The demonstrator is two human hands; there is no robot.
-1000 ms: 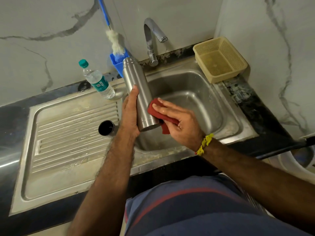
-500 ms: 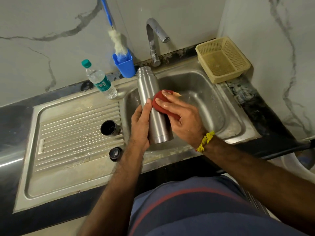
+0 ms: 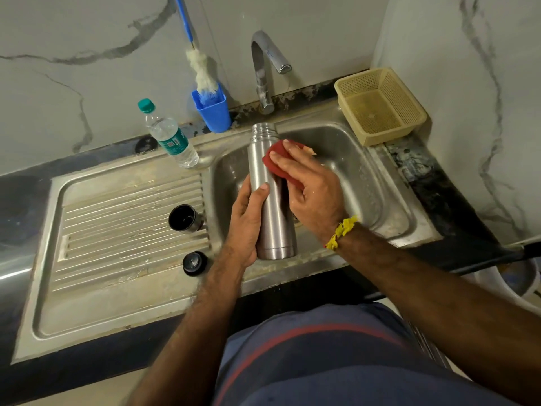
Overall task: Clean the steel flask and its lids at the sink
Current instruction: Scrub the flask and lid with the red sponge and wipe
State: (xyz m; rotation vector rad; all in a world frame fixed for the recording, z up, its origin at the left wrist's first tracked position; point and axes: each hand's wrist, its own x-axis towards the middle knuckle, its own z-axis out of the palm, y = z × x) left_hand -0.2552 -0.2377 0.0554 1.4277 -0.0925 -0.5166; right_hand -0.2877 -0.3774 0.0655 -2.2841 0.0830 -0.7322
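Over the sink basin (image 3: 366, 183), my left hand (image 3: 246, 227) grips the lower half of the steel flask (image 3: 270, 215), which stands almost upright with its open threaded neck pointing away from me. My right hand (image 3: 313, 189) presses a red scrub pad (image 3: 276, 161) against the flask's upper right side, fingers curved over the pad. Two lids lie on the ribbed drainboard (image 3: 117, 230) to the left: a steel cup lid (image 3: 186, 218) on its side and a small black stopper (image 3: 194, 262) nearer to me.
A tap (image 3: 268, 68) rises behind the basin. A blue holder (image 3: 213, 111) with a bottle brush (image 3: 202, 74) stands at the back, and a plastic water bottle (image 3: 168, 136) leans beside it. A beige plastic basket (image 3: 380, 105) sits at the sink's right rear corner.
The flask has swung from tilted left to nearly upright and come closer to me. My right hand has slid the red pad from the flask's base up to near its neck.
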